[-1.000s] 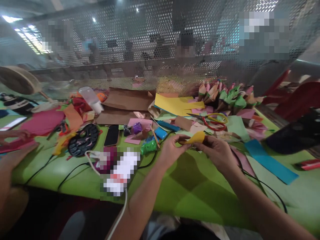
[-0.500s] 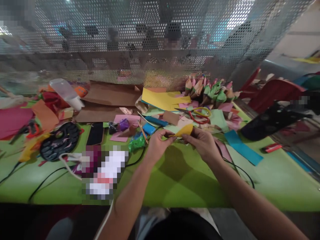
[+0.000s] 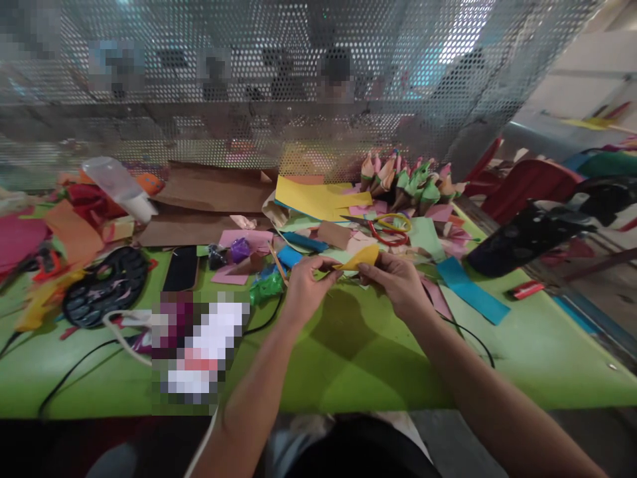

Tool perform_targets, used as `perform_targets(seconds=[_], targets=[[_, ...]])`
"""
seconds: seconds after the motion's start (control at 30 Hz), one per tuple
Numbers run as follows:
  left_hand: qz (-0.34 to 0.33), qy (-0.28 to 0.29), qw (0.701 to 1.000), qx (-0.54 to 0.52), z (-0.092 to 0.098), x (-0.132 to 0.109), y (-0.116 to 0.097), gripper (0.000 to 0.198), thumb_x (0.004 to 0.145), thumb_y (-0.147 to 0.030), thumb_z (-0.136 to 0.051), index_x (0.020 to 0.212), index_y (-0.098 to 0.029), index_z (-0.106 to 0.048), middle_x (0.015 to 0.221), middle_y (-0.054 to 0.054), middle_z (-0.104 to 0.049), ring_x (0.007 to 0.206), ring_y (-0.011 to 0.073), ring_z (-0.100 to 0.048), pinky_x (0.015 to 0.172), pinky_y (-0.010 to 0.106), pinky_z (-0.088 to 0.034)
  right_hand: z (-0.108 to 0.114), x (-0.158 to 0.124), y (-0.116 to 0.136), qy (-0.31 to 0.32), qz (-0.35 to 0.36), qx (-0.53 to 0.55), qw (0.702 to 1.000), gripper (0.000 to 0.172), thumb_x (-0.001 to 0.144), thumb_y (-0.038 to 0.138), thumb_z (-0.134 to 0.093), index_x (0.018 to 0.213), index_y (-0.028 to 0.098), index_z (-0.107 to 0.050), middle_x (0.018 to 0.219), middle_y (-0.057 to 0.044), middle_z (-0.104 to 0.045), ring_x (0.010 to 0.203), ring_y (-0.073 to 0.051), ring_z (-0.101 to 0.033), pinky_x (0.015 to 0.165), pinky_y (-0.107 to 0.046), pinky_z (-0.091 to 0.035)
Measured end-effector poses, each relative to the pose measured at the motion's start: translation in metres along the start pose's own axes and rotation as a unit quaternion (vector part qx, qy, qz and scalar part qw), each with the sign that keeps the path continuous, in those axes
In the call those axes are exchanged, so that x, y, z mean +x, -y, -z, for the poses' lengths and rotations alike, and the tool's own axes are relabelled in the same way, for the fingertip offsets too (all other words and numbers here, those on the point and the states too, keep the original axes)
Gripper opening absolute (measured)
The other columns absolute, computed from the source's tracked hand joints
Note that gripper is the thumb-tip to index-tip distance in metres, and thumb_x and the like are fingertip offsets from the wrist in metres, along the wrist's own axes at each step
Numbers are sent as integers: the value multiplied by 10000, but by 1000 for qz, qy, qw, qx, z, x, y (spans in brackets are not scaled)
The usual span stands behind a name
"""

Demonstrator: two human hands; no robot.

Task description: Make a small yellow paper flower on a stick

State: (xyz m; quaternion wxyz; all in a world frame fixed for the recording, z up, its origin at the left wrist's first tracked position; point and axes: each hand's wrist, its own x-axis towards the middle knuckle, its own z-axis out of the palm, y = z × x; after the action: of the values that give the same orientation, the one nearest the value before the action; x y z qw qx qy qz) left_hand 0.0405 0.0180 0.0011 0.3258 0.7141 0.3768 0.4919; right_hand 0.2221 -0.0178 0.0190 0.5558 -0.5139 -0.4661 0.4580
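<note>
Left hand [image 3: 306, 284]: thumb and fingers pinched on the left end of a small yellow paper piece [image 3: 364, 257]. Right hand [image 3: 399, 284]: fingertips gripped its right end. Paper: thin, matte, curved up to a rounded point, held above the smooth green tabletop [image 3: 328, 385]. Beyond lay scissors [image 3: 391, 234] with looped red and yellow handles; to the right, a flat blue paper strip [image 3: 472, 290]; behind, creased brown paper [image 3: 212, 188] and clustered, pointed paper cones [image 3: 423, 189].
</note>
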Motion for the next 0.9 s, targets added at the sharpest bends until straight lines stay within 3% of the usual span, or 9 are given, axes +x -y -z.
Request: perform_targets(seconds=[0.13,0.3,0.53,0.7,0.9], targets=[[-50,-1,997,59,1,0,-1,42,838,-226,-747,879,-225,-758,837,28,-766,817,189,-687,783,312,-525,0,2,-1,3,-11,23,1000,485,551,614,-881,704,198,-683,610,12,-607,541,-121,-530,525,-265,-495],[-59,1,996,73,2,-2,-1,35,858,-243,-725,865,-221,-751,810,26,-757,790,183,-683,762,304,-524,0,2,-2,8,-17,35,999,493,548,611,-890,721,189,-703,609,15,-611,512,-104,-512,498,-253,-484],[-13,17,1000,-2,1,-2,0,85,869,-263,-687,830,-195,-720,775,20,-725,733,163,-659,702,276,-518,-1,1,-1,14,-14,35,999,479,557,589,-892,735,184,-708,622,8,-627,530,-110,-528,511,-255,-479],[36,38,996,-69,-2,-1,-1,183,832,-308,-729,968,-186,-723,926,49,-749,829,176,-682,787,300,-552,-1,0,-2,0,2,-3,1000,454,605,592,-860,729,193,-682,599,8,-624,536,-134,-544,534,-282,-491],[83,48,989,-109,-2,-1,0,188,822,-275,-713,989,-194,-740,1013,62,-767,959,207,-702,894,339,-554,-2,2,-11,8,26,31,999,453,567,510,-898,861,220,-713,824,-29,-732,733,-186,-659,668,-306,-546]])
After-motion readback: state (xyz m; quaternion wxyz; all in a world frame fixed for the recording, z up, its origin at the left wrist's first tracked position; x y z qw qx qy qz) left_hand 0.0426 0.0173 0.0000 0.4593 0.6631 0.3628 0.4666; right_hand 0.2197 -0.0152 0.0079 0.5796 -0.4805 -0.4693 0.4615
